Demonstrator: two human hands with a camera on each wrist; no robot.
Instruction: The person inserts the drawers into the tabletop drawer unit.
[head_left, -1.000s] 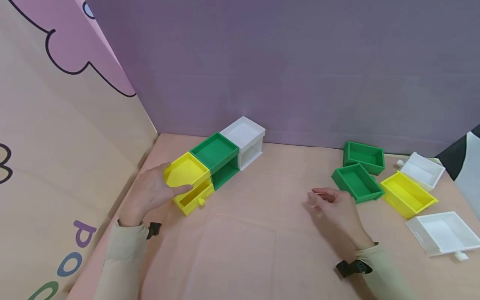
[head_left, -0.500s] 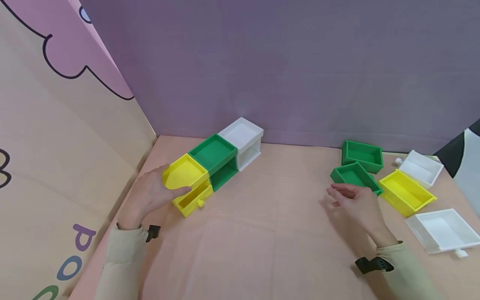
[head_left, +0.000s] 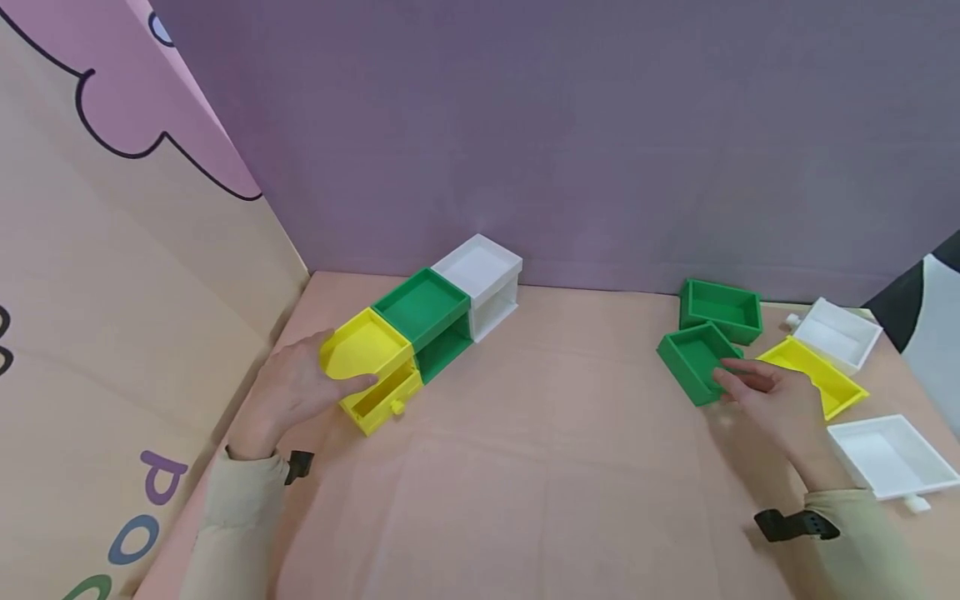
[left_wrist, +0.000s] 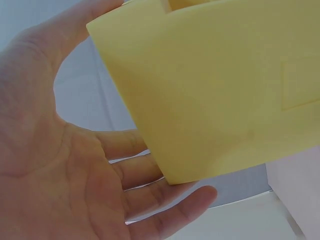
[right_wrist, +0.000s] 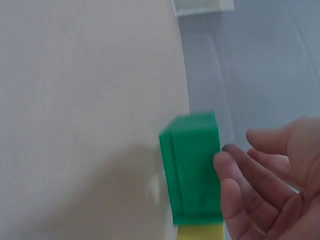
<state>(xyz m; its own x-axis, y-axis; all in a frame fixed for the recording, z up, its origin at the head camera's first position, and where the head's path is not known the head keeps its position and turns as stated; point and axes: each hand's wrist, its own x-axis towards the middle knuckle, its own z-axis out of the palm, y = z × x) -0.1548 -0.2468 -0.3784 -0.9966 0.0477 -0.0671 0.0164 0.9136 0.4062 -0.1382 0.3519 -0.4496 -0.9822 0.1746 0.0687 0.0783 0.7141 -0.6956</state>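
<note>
My left hand (head_left: pixel 288 392) holds the end of a yellow drawer cabinet (head_left: pixel 367 342), thumb along its front and fingers behind; the left wrist view shows the yellow wall (left_wrist: pixel 200 95) between them. A yellow drawer (head_left: pixel 396 398) with a round knob sits partly pulled out of it. Against that cabinet stand a green cabinet (head_left: pixel 423 307) and a white cabinet (head_left: pixel 478 265), their lower slots without drawers. My right hand (head_left: pixel 783 412) reaches over the right edge of a loose green drawer (head_left: pixel 690 358), fingers loosely bent. In the right wrist view its fingertips are right beside the green drawer (right_wrist: pixel 192 170).
Another green drawer (head_left: pixel 723 312) lies behind, close to the purple back wall (head_left: pixel 585 150). Right of my right hand are a loose yellow drawer (head_left: pixel 825 379) and two white drawers, one at the back (head_left: pixel 838 333) and one nearer (head_left: pixel 892 458). A pale side wall (head_left: pixel 112 317) rises at left.
My right hand has moved right across the table, from beside the near green drawer to over its right edge. My left hand stays on the yellow cabinet. The head view has shifted slightly.
</note>
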